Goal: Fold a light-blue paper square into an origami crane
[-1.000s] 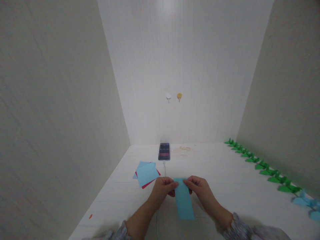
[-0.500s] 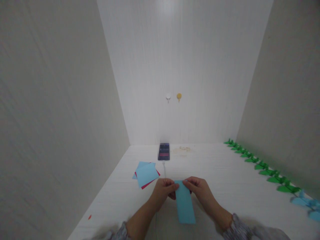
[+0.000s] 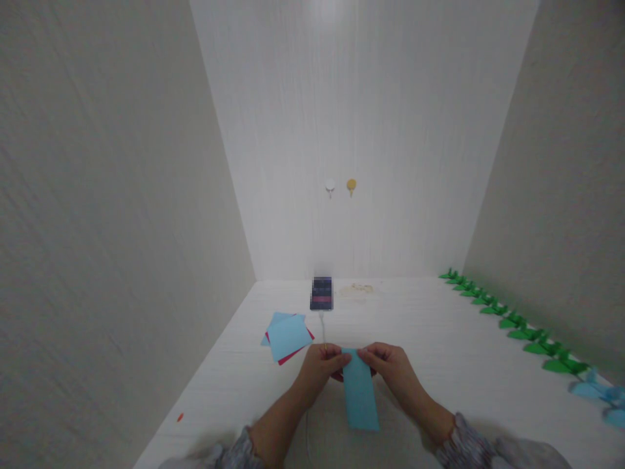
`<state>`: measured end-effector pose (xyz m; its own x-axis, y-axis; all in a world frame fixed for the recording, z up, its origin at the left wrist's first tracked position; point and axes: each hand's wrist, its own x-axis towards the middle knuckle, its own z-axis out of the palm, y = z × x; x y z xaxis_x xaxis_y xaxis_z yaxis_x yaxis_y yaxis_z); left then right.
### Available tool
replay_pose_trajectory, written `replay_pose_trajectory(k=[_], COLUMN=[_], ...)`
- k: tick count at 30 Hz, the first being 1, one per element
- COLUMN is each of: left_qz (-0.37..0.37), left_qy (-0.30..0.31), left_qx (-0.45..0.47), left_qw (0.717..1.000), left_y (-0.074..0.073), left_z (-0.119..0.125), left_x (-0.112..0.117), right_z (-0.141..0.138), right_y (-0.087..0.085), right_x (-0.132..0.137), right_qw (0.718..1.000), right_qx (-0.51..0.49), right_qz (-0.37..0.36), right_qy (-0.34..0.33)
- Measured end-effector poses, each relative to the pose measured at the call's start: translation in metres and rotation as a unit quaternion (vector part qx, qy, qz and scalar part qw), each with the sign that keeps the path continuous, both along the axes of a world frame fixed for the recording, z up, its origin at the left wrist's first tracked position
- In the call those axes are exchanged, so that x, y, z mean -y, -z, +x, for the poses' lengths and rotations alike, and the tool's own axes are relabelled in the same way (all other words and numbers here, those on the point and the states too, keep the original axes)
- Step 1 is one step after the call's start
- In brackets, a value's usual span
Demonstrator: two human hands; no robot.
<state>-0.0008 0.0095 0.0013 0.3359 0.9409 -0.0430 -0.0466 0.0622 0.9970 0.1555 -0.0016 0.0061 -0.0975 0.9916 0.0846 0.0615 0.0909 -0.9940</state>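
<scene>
A long, narrow piece of light blue paper, apparently folded, hangs between my hands above the table. My left hand pinches its upper left corner, thumb on the near face. At the upper right corner my right hand grips it the same way, thumb and fingers pressed together. The thumbs are close to each other along the top edge. Behind and left of my left hand lies a loose stack of square blue and red paper sheets.
A phone leans near the back wall, its white cable running toward me. Several folded green paper pieces and blue ones line the right wall. A small red scrap lies at left. Two hooks are on the wall.
The whole view has shifted slightly. Both hands keep their pinch on the blue paper's top edge, with hardly any movement of their own.
</scene>
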Motion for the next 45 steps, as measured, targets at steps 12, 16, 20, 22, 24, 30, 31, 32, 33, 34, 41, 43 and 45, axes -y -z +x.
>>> replay_pose_trajectory(k=[12, 16, 20, 22, 24, 30, 31, 32, 33, 34, 41, 43, 45], left_qz=[0.002, -0.008, -0.009, -0.008, -0.005, -0.006, -0.005, -0.004, -0.003, -0.003, -0.025, -0.014, 0.003], left_qy=[-0.017, -0.026, -0.046, -0.053, -0.057, -0.055, -0.058, -0.061, -0.064, -0.060, -0.013, -0.023, -0.042], left_qx=[0.027, 0.042, 0.051, 0.050, 0.050, 0.073, 0.076, 0.080, 0.082, 0.082, 0.023, 0.011, -0.001], left_qw=[0.999, 0.999, 0.998, 0.997, 0.997, 0.996, 0.995, 0.995, 0.995, 0.995, 0.999, 1.000, 0.999], left_y=[-0.006, -0.005, -0.001, 0.000, 0.001, 0.002, 0.002, 0.002, 0.002, 0.002, 0.001, 0.000, -0.001], left_z=[0.002, 0.002, 0.001, 0.001, 0.001, 0.000, 0.000, 0.001, 0.001, 0.001, 0.002, 0.002, 0.002], left_x=[0.003, 0.002, 0.000, -0.001, -0.001, -0.002, -0.002, -0.002, -0.002, -0.001, -0.002, -0.002, -0.002], right_z=[-0.001, -0.001, -0.002, -0.002, -0.003, -0.006, -0.007, -0.007, -0.007, -0.007, -0.001, -0.001, -0.002], right_y=[-0.005, -0.006, -0.006, -0.005, -0.004, 0.001, 0.002, 0.002, 0.003, 0.003, 0.006, 0.006, 0.006], right_x=[0.004, 0.005, 0.005, 0.006, 0.006, 0.005, 0.004, 0.004, 0.004, 0.003, -0.003, -0.003, -0.002], right_qw=[1.000, 1.000, 1.000, 1.000, 0.999, 0.999, 1.000, 1.000, 1.000, 1.000, 0.999, 0.998, 0.998], right_qx=[0.007, -0.008, -0.017, -0.018, -0.019, -0.015, -0.014, -0.014, -0.014, -0.013, 0.005, 0.004, 0.003], right_qz=[0.005, 0.014, 0.010, 0.009, 0.013, 0.012, 0.014, 0.016, 0.019, 0.022, 0.041, 0.044, 0.046], right_qy=[-0.007, -0.013, -0.020, -0.024, -0.026, -0.025, -0.023, -0.021, -0.019, -0.016, 0.029, 0.034, 0.039])
